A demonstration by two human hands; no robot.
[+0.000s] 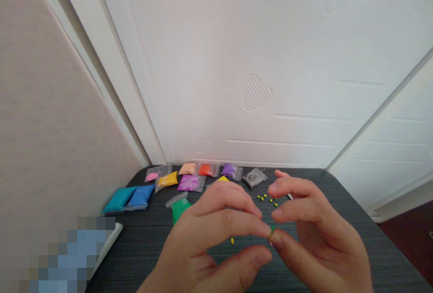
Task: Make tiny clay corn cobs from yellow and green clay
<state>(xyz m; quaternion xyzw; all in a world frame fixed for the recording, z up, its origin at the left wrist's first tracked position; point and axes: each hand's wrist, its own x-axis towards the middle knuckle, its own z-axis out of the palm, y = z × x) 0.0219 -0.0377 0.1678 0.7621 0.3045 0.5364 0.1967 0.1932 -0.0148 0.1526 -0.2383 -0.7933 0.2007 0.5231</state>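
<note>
A tiny piece of green clay (273, 228) sits between the two hands above the table, mostly covered by fingertips. My left hand (219, 230) presses it with the index fingertip, while its thumb stands apart below. On the other side, my right hand (314, 230) has its thumb tip against the piece, with its other fingers curved and raised. Behind my left hand lies a bag of green clay (181, 208), partly hidden. A small yellow bit (232, 240) shows through the gap under my left fingers. Several tiny yellow-and-green bits (262, 198) lie beyond the fingertips.
Along the back of the dark table (145, 243) lie bags with orange (204, 170), purple (230, 171), magenta (189, 182), yellow (167, 179) and grey (254, 178) contents. Teal (120, 199) and blue (140, 197) packs are at left. A white-edged object (106, 248), blurred out, stands lower left.
</note>
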